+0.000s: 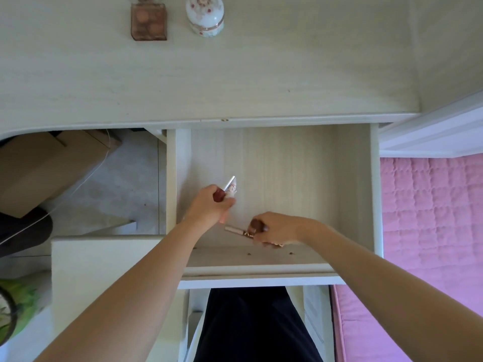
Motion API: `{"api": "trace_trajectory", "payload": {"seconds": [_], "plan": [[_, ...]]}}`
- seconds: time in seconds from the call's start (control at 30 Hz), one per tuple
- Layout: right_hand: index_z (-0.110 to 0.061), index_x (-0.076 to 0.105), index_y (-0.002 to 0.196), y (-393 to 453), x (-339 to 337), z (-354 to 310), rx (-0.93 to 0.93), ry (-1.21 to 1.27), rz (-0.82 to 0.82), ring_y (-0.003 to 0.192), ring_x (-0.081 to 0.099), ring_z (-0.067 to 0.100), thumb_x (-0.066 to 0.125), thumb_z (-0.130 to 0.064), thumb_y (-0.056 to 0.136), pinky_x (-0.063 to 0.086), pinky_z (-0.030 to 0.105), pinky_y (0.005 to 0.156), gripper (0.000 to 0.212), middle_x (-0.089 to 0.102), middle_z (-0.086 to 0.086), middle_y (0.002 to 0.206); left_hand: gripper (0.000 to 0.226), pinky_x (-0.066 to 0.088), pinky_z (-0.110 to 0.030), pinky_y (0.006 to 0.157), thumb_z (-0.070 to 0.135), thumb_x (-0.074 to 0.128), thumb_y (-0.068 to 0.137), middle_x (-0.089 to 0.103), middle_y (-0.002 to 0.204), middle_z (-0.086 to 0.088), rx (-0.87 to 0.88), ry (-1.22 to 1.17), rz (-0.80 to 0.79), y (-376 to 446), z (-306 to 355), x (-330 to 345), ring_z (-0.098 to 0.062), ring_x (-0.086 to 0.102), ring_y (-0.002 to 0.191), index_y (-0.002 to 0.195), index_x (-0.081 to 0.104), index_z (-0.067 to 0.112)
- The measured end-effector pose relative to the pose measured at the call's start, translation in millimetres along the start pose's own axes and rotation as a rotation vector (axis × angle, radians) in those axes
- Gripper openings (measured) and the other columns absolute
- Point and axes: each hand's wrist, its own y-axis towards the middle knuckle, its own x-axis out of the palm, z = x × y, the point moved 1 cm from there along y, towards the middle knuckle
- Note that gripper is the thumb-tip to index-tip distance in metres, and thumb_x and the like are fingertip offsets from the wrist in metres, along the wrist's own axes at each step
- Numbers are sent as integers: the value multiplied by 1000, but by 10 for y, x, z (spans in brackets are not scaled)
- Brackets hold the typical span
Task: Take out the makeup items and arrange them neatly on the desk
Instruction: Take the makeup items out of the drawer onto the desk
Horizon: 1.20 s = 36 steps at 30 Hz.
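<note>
**Both hands in the open drawer**

I am standing in front of the pale wooden counter (235,82), and its drawer (350,189) is hanging open below the front edge. At my right the pink quilted bed (431,218) is showing, and at my left a brown cardboard box (52,165) is sitting on the floor under the counter.

On the far part of the counter a brown see-through makeup case (149,22) is standing just beside a white flowered jar (205,17).

My left hand (211,207) is reaching into the drawer and gripping a white printed tube (231,188) with a dark red cap, its flat end pointing away from me. My right hand (274,228) is curling its fingers around a small brown item (257,226) near the drawer front, and it is also touching a slim patterned makeup pencil (236,229) lying on the drawer bottom.
</note>
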Motion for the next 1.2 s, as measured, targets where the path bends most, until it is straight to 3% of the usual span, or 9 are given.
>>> {"api": "trace_trajectory", "payload": {"seconds": [0.07, 0.17, 0.2, 0.3, 0.4, 0.57, 0.8, 1.07, 1.2], "plan": [[-14, 56, 92, -185, -121, 16, -18, 114, 63, 61, 58, 16, 60, -10, 89, 49, 27, 51, 6, 64, 15, 82, 27, 45, -31, 61, 29, 66, 84, 59, 55, -5, -3, -76, 42, -83, 101, -10, -15, 54, 55, 79, 56, 5], [-16, 57, 95, -470, -258, 10, -50, 253, 168, 52, 55, 12, 63, -9, 87, 47, 24, 48, 12, 62, 9, 75, 24, 47, -26, 59, 30, 68, 84, 68, 80, -8, -19, -194, 81, -263, 289, -31, -19, 63, 71, 85, 62, 7], [-16, 57, 97, -563, -290, -2, -58, 297, 205, 52, 54, 12, 63, -9, 87, 46, 23, 47, 14, 62, 8, 75, 22, 50, -22, 54, 31, 68, 85, 70, 85, -6, -24, -254, 65, -333, 355, -33, -21, 67, 77, 88, 63, 10], [-13, 60, 106, -824, -360, -68, -103, 397, 321, 64, 57, 17, 59, -7, 89, 50, 24, 52, 18, 64, 12, 84, 16, 38, -11, 38, 31, 67, 86, 72, 88, -5, -26, -399, 69, -577, 567, -46, -23, 71, 81, 90, 63, 15], [-9, 60, 112, -1066, -413, -157, -147, 471, 426, 72, 57, 18, 54, -3, 92, 52, 33, 64, 22, 66, 9, 90, 12, 38, -14, 38, 32, 64, 88, 73, 88, -2, -11, -462, 106, -809, 797, -46, -20, 72, 77, 90, 63, 20], [-12, 60, 106, -1359, -468, -300, -203, 682, 614, 65, 57, 14, 50, 0, 93, 54, 30, 62, 21, 64, 3, 83, 13, 35, -28, 45, 32, 63, 89, 73, 85, 1, -24, -576, 152, -1083, 1110, -1, -20, 72, 76, 93, 64, 20], [-14, 60, 101, -1514, -623, -440, -266, 749, 695, 66, 68, 13, 55, -8, 91, 61, 39, 66, 13, 70, 3, 82, 17, 34, -30, 45, 28, 65, 83, 71, 76, -8, 35, -635, 139, -1172, 1547, 32, -19, 66, 69, 90, 66, 13], [-18, 60, 94, -1440, -1236, -775, -278, 662, 823, 69, 69, 13, 53, -7, 90, 49, 25, 64, 13, 71, 4, 86, 20, 31, -23, 43, 26, 60, 79, 58, 58, 4, 48, -530, 223, -734, 2023, -331, -18, 51, 58, 90, 64, 10], [-18, 59, 93, -1332, -1656, -1015, -246, 644, 852, 68, 70, 14, 52, -7, 89, 45, 22, 57, 14, 70, 3, 87, 18, 34, -23, 46, 24, 60, 81, 61, 67, -4, 75, -513, 251, -359, 2319, -575, -18, 55, 61, 89, 64, 9]]}}
